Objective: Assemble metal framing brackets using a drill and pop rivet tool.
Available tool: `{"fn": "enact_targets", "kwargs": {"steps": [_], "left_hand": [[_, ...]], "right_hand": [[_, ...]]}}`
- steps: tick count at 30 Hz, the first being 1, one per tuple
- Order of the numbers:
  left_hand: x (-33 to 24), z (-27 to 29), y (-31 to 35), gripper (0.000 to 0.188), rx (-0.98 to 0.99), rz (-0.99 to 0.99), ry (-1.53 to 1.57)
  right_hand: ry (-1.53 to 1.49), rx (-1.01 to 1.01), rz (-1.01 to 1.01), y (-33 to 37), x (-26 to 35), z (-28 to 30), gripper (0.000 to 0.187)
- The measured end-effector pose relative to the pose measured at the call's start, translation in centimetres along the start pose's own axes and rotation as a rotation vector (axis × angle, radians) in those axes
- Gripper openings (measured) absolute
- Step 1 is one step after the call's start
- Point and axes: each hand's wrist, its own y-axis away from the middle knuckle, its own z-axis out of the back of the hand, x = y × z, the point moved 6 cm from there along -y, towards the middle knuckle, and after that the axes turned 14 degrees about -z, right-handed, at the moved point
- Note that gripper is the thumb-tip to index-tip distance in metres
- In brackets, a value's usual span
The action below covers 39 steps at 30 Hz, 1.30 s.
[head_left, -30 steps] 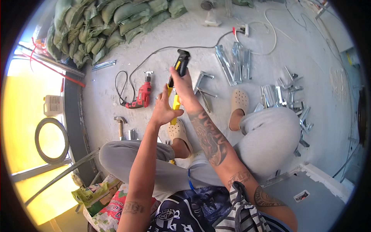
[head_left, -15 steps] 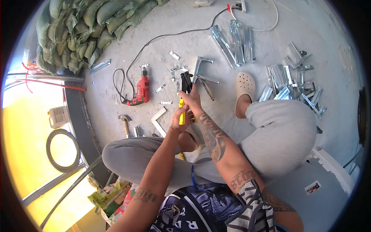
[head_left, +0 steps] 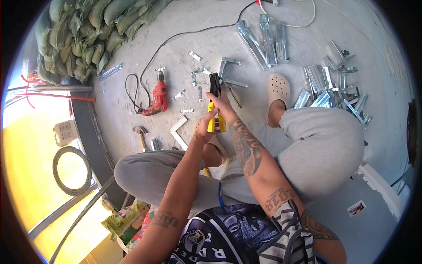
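Note:
Both of my hands are on yellow-handled pliers with a black head, held out over the floor in front of me. My left hand is closed round the yellow handles. Higher up, near the black head, my right hand grips the tool. Just beyond the jaws lies a bent metal channel piece, with a thin metal bar running beside my right hand. Whether the jaws touch that piece cannot be made out. Small metal clips are scattered left of the tool's head.
A red corded drill and a hammer lie to the left, near a white angle piece. Metal channels lie farther off. More metal pieces are piled right of my shoe. Green sacks stand far left.
The pliers and both hands have shifted slightly right relative to the floor, and more of the second yellow handle shows. The whole view has moved a little.

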Motion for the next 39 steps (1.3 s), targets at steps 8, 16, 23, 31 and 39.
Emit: {"fn": "enact_targets", "kwargs": {"steps": [8,16,23,31,39], "left_hand": [[-1.4,-2.3,0.8,0.078,0.06,0.063,0.145],[-0.9,-1.8,0.3,0.049,-0.012,0.205,0.054],[2.0,0.6,-1.1,0.045,-0.369,0.006,-0.237],[4.0,2.2,-4.6,0.046,-0.509,-0.1,-0.459],[-5.6,-2.8,-0.8,0.04,-0.01,0.094,-0.26]], "right_hand": [[0.28,0.077,-0.334,0.5,1.1,1.3,0.05],[0.28,0.083,-0.317,-0.7,0.4,1.4,0.047],[0.199,0.068,-0.199,-1.0,-0.2,2.0,0.041],[0.048,0.255,-0.174,-1.7,-1.8,0.8,0.039],[-0.075,0.263,-0.219,-3.9,-4.6,4.1,0.053]]}}
